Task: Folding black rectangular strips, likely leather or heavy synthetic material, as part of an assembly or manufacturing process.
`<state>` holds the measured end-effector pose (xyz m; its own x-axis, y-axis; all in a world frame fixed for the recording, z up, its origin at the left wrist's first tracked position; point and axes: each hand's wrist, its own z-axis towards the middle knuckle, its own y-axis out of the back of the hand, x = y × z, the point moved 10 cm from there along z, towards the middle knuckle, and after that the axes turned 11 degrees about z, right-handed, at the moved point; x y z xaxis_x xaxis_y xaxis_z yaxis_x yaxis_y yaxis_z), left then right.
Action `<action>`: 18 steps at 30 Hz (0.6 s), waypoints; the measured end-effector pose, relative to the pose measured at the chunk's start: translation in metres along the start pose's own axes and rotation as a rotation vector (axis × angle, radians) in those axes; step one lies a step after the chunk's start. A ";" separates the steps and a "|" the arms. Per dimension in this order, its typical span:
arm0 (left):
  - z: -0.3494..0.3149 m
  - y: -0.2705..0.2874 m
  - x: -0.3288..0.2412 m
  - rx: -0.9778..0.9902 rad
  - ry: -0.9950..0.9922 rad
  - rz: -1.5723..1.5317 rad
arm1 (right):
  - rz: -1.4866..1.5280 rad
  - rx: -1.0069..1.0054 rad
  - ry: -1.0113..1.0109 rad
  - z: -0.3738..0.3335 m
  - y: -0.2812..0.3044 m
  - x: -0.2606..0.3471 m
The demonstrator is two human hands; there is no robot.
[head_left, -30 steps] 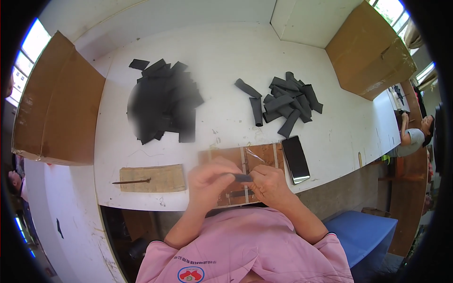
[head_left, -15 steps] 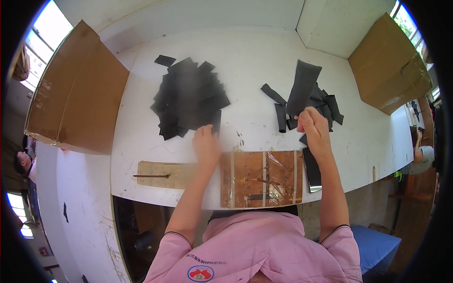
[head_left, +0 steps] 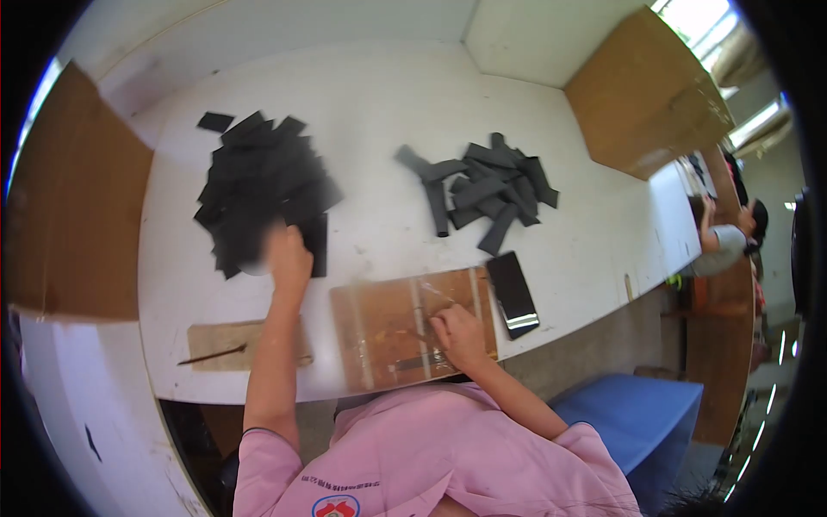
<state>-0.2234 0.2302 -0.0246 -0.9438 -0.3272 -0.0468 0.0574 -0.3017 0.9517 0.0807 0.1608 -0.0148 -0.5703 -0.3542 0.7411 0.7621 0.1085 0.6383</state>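
A heap of flat black fabric-like pieces (head_left: 258,172) lies on the left of the white table. At its near edge my left hand (head_left: 290,258) reaches in; its fingertips are smeared by motion, so any grip is unclear. My right hand (head_left: 459,336) rests low over a brown, taped board (head_left: 375,314) at the table's front edge. Its fingers are curled together beside a thin stick, and what they hold, if anything, is hidden. Farther right sits a looser pile of narrow black pieces (head_left: 491,185), some of them looking rolled or folded.
Right of the board lies a dark phone-like slab (head_left: 512,295). To its left, a tan strip (head_left: 228,345) carries a thin brown rod. Cardboard boxes stand at left (head_left: 77,207) and far right (head_left: 650,95). A blue stool (head_left: 633,414) is beside me; another person (head_left: 728,246) works at right.
My right hand has come down from the right pile to the board, and the black piece it held up is out of it. My left hand stays by the left heap. The view has shifted.
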 end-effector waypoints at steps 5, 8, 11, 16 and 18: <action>-0.027 0.040 -0.024 -0.051 0.030 -0.583 | -0.087 -0.038 0.149 -0.001 0.000 0.008; -0.042 0.076 -0.032 -0.053 0.065 -0.744 | -0.080 -0.074 0.114 -0.001 0.008 0.002; -0.060 0.090 -0.023 -0.015 0.158 -1.016 | -0.057 -0.049 0.141 0.000 0.004 0.011; -0.062 0.067 -0.010 0.171 0.380 -1.490 | -0.062 -0.078 0.095 0.000 0.005 0.005; -0.053 0.072 -0.019 0.159 0.351 -1.627 | -0.081 -0.075 0.124 -0.002 0.006 0.007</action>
<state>-0.1844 0.1673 0.0285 0.1324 0.0368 -0.9905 -0.8952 -0.4246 -0.1354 0.0814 0.1574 -0.0064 -0.5924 -0.4713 0.6534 0.7383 0.0070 0.6744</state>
